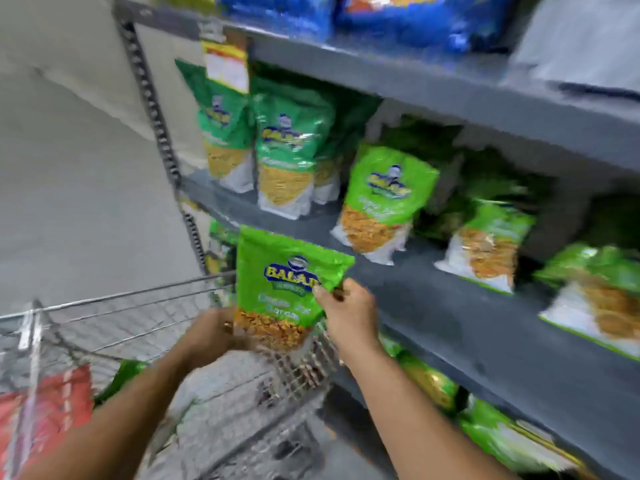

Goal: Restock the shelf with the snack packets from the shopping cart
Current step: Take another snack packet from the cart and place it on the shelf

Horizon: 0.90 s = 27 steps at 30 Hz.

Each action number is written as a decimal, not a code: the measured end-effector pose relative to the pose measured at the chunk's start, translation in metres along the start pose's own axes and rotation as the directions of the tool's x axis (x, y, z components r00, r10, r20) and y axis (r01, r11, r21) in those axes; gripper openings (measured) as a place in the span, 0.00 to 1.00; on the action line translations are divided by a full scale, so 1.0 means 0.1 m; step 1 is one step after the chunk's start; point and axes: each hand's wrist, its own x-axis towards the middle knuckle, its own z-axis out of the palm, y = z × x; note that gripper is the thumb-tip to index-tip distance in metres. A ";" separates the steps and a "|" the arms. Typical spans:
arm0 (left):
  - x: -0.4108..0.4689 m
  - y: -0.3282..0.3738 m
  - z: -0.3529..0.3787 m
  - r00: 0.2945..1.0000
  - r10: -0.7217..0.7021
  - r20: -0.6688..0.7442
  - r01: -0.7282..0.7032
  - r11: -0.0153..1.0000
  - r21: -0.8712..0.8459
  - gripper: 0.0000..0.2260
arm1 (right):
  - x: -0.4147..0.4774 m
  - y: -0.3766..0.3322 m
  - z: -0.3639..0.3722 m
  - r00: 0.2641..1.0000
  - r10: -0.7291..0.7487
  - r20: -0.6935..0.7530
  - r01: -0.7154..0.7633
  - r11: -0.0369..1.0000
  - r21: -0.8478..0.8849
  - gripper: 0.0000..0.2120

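While blur smears its label, both hands grip a snack packet.

Motion blur smears the shelf's right-hand packets, and the red item in the cart is perhaps packaging.

Pretty even indoor light, no hard shadows, just dim pockets at the back of the shelf. Motion blur everywhere, worst toward the right edge and on the cart wire. The held green packet is the sharpest thing, logo half readable. Wide-angle bend on the shelf upright, mild sheen on the foil packs
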 end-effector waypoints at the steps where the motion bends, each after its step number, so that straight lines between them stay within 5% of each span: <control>1: 0.00 0.15 0.05 0.998 0.049 -0.026 -0.048 0.998 0.030 0.08 | -0.03 -0.08 -0.21 0.999 -0.029 -0.032 0.030 0.999 0.022 0.11; 4: -0.01 0.65 0.17 0.988 0.136 -0.075 -0.125 0.982 0.139 0.22 | -0.05 -0.21 -0.76 0.989 -0.068 -0.134 0.085 0.988 0.128 0.11; 7: -0.01 1.26 0.44 0.969 0.237 -0.063 -0.230 0.968 0.098 0.12 | 0.02 -0.26 -1.30 0.969 -0.064 -0.240 0.107 0.980 0.169 0.12; 14: 0.46 2.35 1.18 0.927 0.375 0.021 -0.376 0.926 0.029 0.15 | 0.50 -0.31 -2.25 0.891 -0.088 -0.445 0.168 0.976 0.142 0.04; 19: 0.96 2.76 1.49 0.902 0.419 0.108 -0.423 0.906 0.015 0.18 | 0.90 -0.16 -2.62 0.898 0.041 -0.438 -0.007 0.997 0.079 0.09; 22: 1.19 2.81 1.58 0.905 0.412 0.108 -0.416 0.909 0.019 0.11 | 1.17 0.02 -2.67 0.885 0.049 -0.462 -0.027 0.998 0.055 0.29; 24: 1.31 2.82 1.63 0.911 0.397 0.106 -0.403 0.914 0.038 0.04 | 1.31 0.08 -2.65 0.860 -0.016 -0.509 0.048 0.998 0.048 0.21; 27: 1.46 2.85 1.67 0.915 0.381 0.136 -0.391 0.919 0.057 0.08 | 1.39 0.01 -2.62 0.849 -0.032 -0.528 0.076 0.995 0.062 0.09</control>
